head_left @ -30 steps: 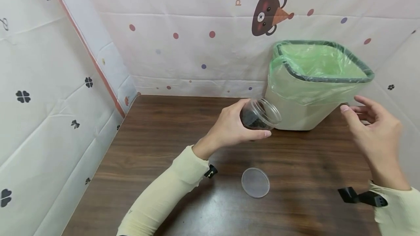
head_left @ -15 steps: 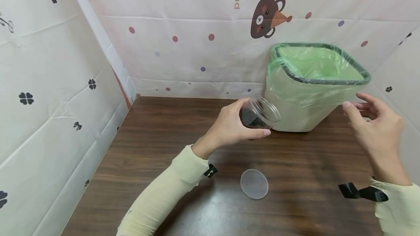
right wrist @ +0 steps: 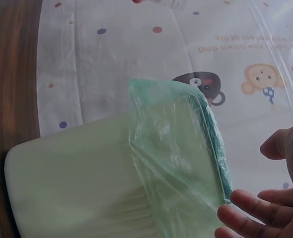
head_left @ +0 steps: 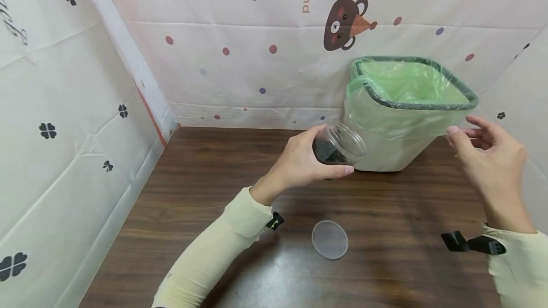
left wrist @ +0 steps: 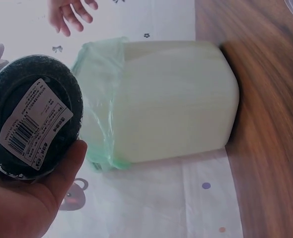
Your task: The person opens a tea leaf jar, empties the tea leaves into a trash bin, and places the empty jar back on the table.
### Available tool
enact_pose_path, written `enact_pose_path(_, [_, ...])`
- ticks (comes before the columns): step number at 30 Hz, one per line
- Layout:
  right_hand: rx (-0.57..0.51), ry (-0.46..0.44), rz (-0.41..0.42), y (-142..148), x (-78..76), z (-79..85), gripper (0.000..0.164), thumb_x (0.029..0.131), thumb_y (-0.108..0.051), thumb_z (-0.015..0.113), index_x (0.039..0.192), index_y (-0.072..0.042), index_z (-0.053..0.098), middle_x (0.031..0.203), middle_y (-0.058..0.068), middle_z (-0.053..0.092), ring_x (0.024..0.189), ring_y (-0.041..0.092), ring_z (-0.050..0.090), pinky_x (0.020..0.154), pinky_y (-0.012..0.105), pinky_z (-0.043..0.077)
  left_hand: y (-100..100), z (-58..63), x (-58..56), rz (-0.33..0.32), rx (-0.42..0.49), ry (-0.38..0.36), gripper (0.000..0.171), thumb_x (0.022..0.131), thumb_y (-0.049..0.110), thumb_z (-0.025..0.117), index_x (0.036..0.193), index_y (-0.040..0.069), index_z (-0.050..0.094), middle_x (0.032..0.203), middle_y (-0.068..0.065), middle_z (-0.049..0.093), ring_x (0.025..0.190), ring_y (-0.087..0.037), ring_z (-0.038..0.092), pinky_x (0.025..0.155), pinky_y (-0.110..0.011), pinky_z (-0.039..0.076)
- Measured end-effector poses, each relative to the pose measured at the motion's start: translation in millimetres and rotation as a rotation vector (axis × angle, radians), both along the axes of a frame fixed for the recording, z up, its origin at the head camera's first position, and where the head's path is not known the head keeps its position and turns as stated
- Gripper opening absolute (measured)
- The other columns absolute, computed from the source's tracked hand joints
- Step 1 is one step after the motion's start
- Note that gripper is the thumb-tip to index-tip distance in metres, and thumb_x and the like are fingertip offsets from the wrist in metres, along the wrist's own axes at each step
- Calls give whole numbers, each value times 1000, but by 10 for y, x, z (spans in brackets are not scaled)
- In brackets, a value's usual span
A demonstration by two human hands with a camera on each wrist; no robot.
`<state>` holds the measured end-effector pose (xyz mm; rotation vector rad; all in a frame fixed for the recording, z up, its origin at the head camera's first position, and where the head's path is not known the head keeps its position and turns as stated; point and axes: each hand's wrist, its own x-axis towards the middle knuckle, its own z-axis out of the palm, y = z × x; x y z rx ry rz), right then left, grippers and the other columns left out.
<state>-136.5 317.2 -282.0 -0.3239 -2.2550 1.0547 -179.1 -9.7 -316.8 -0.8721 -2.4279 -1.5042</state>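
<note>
My left hand (head_left: pixel 299 160) grips a clear plastic jar (head_left: pixel 338 146) above the table, thumb below and fingers on the far side. The jar is tilted, its uncovered mouth turned toward the right, and dark contents lie inside. The left wrist view shows its dark base with a white barcode label (left wrist: pixel 36 124). My right hand (head_left: pixel 492 165) is at the right side of the bin (head_left: pixel 385 151), fingers loosely bent and holding nothing. In the right wrist view its fingertips (right wrist: pixel 241 198) are close to the bin's bagged rim. A round clear lid (head_left: pixel 329 240) lies flat on the table.
The cream bin stands at the back right, lined with a green plastic bag (head_left: pixel 406 80) folded over its dark rim. Printed sheets (head_left: pixel 214 70) hang behind and beside the brown wooden table (head_left: pixel 192 184).
The head view has shifted slightly, so the bin and lid appear a little further left. My right hand has risen slightly; my left hand keeps holding the tilted jar in nearly the same place.
</note>
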Motion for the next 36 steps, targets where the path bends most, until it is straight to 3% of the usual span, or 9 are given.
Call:
enact_pose_path(7, [-24,-32,-15,14,-25,49,51,93,-30,70,141,-16,61,84,-35,56,74,-14,57,62,4,40,5,50,9,-6,-10,17,66,66,56,89,121,32,62,103,22,63,96,0,58,82,-26,50])
enact_pose_path(15, [-128,-1,87,82,-116,79,53,97,-27,65,143,-3,54,79,-30,63,62,-10,63,54,10,49,15,121,1,-6,-14,24,68,67,54,89,124,30,61,103,21,63,95,0,58,82,-24,49])
enact_pose_path(23, [-418,29,215,230,-178,53,61,97,-24,67,149,0,45,81,-17,71,63,2,69,53,18,53,8,131,0,-7,-7,3,69,67,54,89,125,29,61,104,21,63,97,-1,57,83,-24,49])
enact_pose_path(36, [-675,16,203,310,-355,118,78,94,-29,72,157,-9,32,87,-9,71,63,9,71,51,23,55,14,152,-8,0,-22,34,69,65,54,89,124,30,61,106,21,62,99,-1,57,85,-24,48])
